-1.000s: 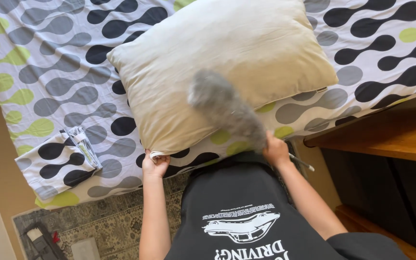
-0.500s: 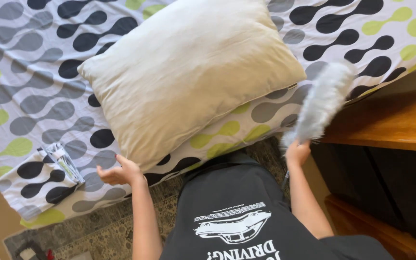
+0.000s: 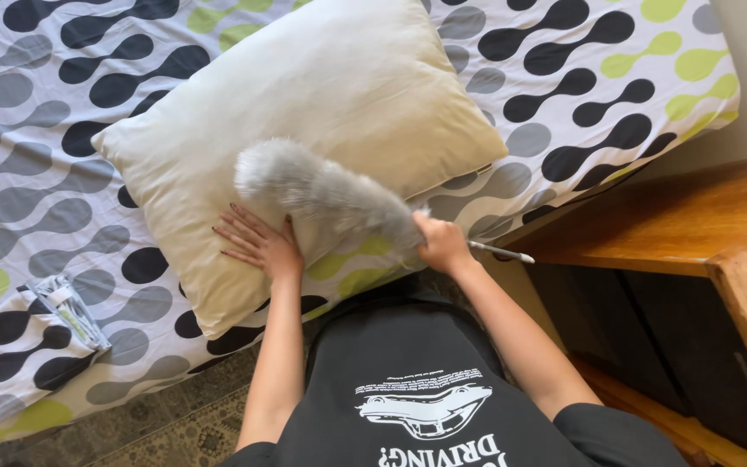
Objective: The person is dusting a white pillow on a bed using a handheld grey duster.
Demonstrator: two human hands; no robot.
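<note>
Folded patterned cloth (image 3: 15,346) with a small clear packet (image 3: 69,309) on top sits at 8 o'clock, on the bed (image 3: 36,173) edge; bed sheet is white with black, grey and green blobs. Rug (image 3: 175,428) shows on floor at 7 o'clock. Cream pillow (image 3: 304,112) lies on the bed, centre to 12 o'clock, tilted, one corner toward 7 o'clock. Left hand (image 3: 257,244) flat on the pillow's lower part, fingers spread, released, pressing not gripping. Grey fluffy duster (image 3: 326,195) lies across the pillow's lower right, head pointing to 10 o'clock, touching the fabric just beside left hand. Right hand (image 3: 443,244) clenched on the duster handle, handle end (image 3: 503,252) sticking out toward 3 o'clock. Wooden nightstand (image 3: 676,225) at 3–4 o'clock, close against the bed. Dark printed shirt (image 3: 425,406) at 6 o'clock.
</note>
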